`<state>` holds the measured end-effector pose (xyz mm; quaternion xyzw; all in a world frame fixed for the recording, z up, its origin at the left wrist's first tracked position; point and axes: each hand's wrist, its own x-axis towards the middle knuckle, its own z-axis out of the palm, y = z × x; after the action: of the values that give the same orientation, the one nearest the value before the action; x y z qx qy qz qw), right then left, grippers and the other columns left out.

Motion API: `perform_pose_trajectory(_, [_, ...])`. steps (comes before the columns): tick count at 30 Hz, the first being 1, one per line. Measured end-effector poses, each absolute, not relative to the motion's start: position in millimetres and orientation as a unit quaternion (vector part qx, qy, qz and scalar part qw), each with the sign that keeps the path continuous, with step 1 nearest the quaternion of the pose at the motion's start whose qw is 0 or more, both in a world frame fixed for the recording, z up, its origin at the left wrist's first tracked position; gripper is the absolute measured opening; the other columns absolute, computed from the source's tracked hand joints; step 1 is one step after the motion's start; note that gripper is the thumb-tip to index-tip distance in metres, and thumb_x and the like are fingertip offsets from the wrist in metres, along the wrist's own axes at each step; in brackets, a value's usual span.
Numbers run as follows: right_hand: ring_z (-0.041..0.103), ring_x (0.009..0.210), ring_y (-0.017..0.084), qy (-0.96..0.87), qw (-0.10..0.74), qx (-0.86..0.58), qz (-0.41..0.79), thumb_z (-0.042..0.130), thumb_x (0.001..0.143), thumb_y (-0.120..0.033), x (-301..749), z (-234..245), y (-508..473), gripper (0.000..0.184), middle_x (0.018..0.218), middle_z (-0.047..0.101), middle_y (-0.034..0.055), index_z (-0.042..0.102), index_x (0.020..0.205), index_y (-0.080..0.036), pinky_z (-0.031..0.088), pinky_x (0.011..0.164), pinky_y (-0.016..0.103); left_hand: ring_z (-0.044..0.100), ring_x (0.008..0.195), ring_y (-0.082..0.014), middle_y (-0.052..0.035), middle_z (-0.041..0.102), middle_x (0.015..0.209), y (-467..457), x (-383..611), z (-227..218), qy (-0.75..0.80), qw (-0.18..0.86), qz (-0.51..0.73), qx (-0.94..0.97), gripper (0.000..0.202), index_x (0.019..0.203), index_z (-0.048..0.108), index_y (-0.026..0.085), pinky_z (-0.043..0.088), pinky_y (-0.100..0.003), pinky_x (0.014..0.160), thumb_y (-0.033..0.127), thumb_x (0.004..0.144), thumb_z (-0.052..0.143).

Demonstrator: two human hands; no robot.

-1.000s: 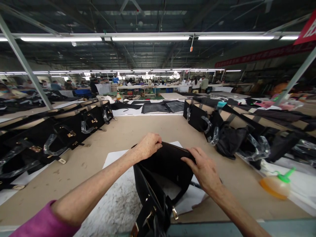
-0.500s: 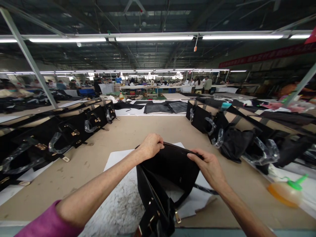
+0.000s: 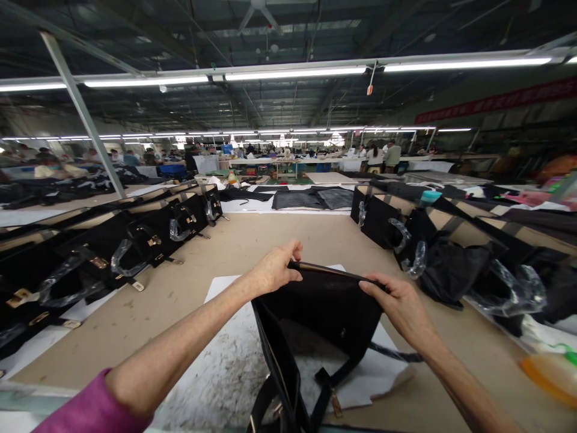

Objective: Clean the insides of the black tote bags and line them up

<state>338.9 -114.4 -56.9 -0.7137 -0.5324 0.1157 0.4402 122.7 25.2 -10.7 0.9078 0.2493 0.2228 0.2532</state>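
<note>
A black handbag piece (image 3: 324, 300) is held up in front of me, its long top edge running between my hands. My left hand (image 3: 276, 269) pinches that edge near its left end, thumb on the near side. At the other end, my right hand (image 3: 396, 300) grips the edge between thumb and fingers. Straps and a gold metal tip (image 3: 336, 404) dangle from the lower part. Beneath lies a smudged white sheet (image 3: 216, 361) on the tan table (image 3: 252, 231). The fingers behind the edge are partly hidden.
Black handbags with plastic-wrapped handles line the left (image 3: 157, 234) and the right (image 3: 381, 222) of the table. A bottle of orange liquid (image 3: 547, 376) stands at the right front. Black fabric pieces (image 3: 295, 199) lie at the far end. Several people are in the background.
My view has turned slightly left, and the scene has shifted right. The left index finger has lifted from the edge while the thumb stays on it. The bag's lower opening looks wider.
</note>
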Motion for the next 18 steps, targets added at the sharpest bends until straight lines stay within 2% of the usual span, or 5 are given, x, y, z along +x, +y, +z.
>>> perform_pose_trajectory(5, [0.051, 0.064, 0.016, -0.535, 0.419, -0.722, 0.131, 0.048, 0.072, -0.044, 343.7, -53.2, -110.8, 0.027, 0.064, 0.057, -0.0023, 0.061, 0.075, -0.02, 0.036, 0.059, 0.024, 0.054, 0.074, -0.0143, 0.0005, 0.061, 0.082, 22.9, 117.7, -7.4, 0.231, 0.251, 0.158, 0.927, 0.028, 0.096, 0.055, 0.021, 0.038, -0.021, 0.065, 0.025, 0.069, 0.056])
perform_pose_trajectory(9, [0.049, 0.064, 0.016, -0.542, 0.412, -0.72, 0.131, 0.047, 0.074, -0.043, 343.0, -50.8, -110.1, 0.026, 0.065, 0.056, -0.0027, 0.06, 0.076, -0.021, 0.036, 0.06, 0.023, 0.054, 0.073, -0.0147, 0.0, 0.061, 0.08, 23.2, 117.8, -5.4, 0.233, 0.228, 0.156, 0.933, 0.031, 0.099, 0.057, 0.021, 0.038, -0.02, 0.062, 0.028, 0.069, 0.056])
perform_pose_trajectory(18, [0.05, 0.065, 0.016, -0.558, 0.387, -0.724, 0.122, 0.044, 0.076, -0.045, 343.7, -51.0, -110.7, 0.029, 0.066, 0.056, -0.0023, 0.06, 0.075, -0.02, 0.036, 0.059, 0.023, 0.049, 0.058, -0.0107, 0.0012, 0.056, 0.062, 28.5, 121.8, -7.1, 0.235, 0.199, 0.144, 0.94, 0.017, 0.081, 0.061, 0.017, 0.035, -0.019, 0.057, 0.027, 0.073, 0.049])
